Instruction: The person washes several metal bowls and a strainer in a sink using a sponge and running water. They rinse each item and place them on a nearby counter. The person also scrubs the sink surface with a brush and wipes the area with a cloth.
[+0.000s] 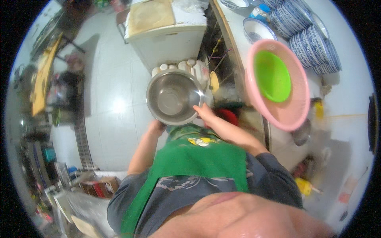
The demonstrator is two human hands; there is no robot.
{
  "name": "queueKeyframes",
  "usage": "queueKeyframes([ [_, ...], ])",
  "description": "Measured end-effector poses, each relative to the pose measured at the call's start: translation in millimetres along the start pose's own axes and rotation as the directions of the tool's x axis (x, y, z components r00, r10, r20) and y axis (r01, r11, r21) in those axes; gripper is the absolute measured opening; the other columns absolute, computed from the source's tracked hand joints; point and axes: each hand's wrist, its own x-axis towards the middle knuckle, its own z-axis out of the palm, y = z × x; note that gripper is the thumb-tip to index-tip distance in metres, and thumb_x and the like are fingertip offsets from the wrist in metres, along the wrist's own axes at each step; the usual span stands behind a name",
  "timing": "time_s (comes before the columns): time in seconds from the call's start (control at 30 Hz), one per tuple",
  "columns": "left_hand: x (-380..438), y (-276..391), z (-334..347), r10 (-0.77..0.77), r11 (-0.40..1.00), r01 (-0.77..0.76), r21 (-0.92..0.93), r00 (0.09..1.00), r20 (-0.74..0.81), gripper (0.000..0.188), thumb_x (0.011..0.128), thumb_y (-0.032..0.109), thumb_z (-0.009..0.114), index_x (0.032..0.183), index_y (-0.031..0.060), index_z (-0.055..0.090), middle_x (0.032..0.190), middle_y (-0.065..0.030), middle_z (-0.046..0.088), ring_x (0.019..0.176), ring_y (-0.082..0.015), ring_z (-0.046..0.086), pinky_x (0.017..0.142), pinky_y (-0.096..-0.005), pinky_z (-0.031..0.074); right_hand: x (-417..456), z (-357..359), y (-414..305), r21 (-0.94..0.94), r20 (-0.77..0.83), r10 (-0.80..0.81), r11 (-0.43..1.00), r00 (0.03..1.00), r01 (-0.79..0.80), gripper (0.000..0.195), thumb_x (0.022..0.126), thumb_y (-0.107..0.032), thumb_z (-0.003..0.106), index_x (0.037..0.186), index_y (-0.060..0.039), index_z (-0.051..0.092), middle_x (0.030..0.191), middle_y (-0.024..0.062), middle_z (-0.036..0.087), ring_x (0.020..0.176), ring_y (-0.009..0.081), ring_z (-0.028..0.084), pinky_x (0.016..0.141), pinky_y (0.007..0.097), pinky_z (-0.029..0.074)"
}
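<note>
A round stainless steel basin is held out in front of my green apron, over the floor. My right hand grips its near right rim, thumb over the edge and fingers hidden underneath. At the near left side of the basin is my left hand, blurred, its fingers partly hidden beneath the steel; whether it grips the basin cannot be made out. The basin's inside shows no contents. Beyond its far rim stand several white plastic jugs.
A white cabinet stands ahead. On the counter at right are a pink plastic colander with a green plastic basin, stacked blue-and-white bowls and a single bowl. A wooden-topped table is at left.
</note>
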Motion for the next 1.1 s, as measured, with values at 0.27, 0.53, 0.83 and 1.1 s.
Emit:
queueKeyframes([
  [0.27,201.8,103.0,75.7,-0.267,0.963,0.265,0.053,0.963,0.044,0.016,0.09,0.021,0.06,0.076,0.017,0.056,0.062,0.0025,0.05,0.046,-0.0082,0.043,0.035,-0.0204,0.033,68.5,-24.0,5.7,0.3,-0.134,0.268,0.928,0.954,-0.219,0.068,0.089,-0.038,0.065,0.14,-0.0064,0.034,0.132,0.0106,0.048,0.116,0.0239,0.051,0.089,0.0416,0.048],
  [0.53,351.0,149.6,146.5,-0.469,0.881,0.462,0.099,0.881,0.064,0.018,0.097,0.018,0.047,0.103,0.0065,0.061,0.096,-0.0042,0.065,0.08,-0.0118,0.058,0.061,-0.0212,0.047,20.4,-51.3,112.1,-0.217,-0.514,0.323,0.848,0.795,-0.484,0.046,0.086,-0.038,0.059,0.117,-0.0043,0.061,0.111,0.0167,0.065,0.103,0.0318,0.062,0.088,0.0414,0.049],
  [0.83,421.0,151.6,154.1,-0.288,0.954,0.287,-0.082,0.958,0.006,0.035,0.096,0.025,0.045,0.12,0.0029,0.058,0.129,-0.0075,0.059,0.115,-0.0244,0.056,0.097,-0.036,0.047,-110.9,-0.2,143.0,-0.069,-0.573,0.559,0.696,0.6,-0.714,0.038,0.083,-0.028,0.056,0.112,-0.0044,0.064,0.115,0.0194,0.063,0.108,0.0353,0.059,0.095,0.0431,0.046],
  [1.1,393.1,146.6,152.4,-0.314,0.938,0.321,0.131,0.946,-0.076,0.04,0.092,0.039,0.046,0.111,0.0057,0.059,0.105,-0.0097,0.062,0.095,-0.0276,0.06,0.084,-0.0416,0.052,-202.6,80.5,249.7,0.093,-0.594,0.605,0.706,0.529,-0.702,0.038,0.082,-0.029,0.057,0.11,-0.0048,0.067,0.112,0.0192,0.065,0.106,0.0366,0.061,0.094,0.0429,0.048],
])
